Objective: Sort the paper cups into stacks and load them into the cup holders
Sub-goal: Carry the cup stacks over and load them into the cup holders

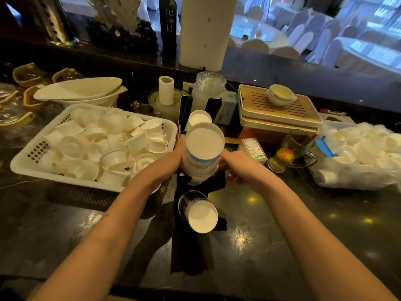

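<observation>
A tall stack of white paper cups (204, 148) with a blue rim band stands upright in the middle slot of the black cup holder (219, 181). My left hand (175, 155) grips the stack from the left. My right hand (234, 161) presses it from the right. A shorter stack (199, 118) sits in the holder's far slot. Another stack (201, 215) fills the near clear tube. Loose white cups fill the white basket (26, 161) on the left.
A plastic bag of white cups (355, 161) lies at the right. A glass mug of tea (290, 151) stands right of the holder. Wooden tea trays (280, 109), white dishes (82, 90), a paper roll (166, 90) and a dark bottle (167, 25) line the back.
</observation>
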Tool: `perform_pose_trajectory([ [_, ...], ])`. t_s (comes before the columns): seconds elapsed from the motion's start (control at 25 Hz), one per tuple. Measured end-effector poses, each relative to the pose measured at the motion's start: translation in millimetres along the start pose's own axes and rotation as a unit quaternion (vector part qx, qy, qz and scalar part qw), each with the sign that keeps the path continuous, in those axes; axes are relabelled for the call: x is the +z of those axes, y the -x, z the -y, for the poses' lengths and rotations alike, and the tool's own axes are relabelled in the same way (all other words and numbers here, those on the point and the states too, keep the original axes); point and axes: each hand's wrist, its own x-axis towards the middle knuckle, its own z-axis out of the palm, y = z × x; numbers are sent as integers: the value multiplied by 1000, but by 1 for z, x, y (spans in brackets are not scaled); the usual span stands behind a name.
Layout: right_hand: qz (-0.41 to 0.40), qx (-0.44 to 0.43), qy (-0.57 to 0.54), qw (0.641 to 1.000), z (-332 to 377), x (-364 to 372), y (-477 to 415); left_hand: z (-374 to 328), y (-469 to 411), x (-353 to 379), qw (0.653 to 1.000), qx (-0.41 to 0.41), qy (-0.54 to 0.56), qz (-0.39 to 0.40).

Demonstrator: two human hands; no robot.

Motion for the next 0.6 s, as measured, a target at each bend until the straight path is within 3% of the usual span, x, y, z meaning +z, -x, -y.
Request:
perform_pose_trajectory([
  [0.12, 5, 28, -23, 999, -12, 8, -9, 12, -12, 5, 999, -36, 13, 24],
  [0.28, 27, 31, -31, 999, -18, 17, -11, 32, -8, 2, 999, -9, 42, 34],
  [0.44, 20, -71, -83, 994, -15, 13, 12, 28, 9, 6, 997, 33, 68, 12],
  [0.6, -45, -201, -66, 976, -13, 18, 24, 22, 42, 9, 987, 157, -7, 0],
])
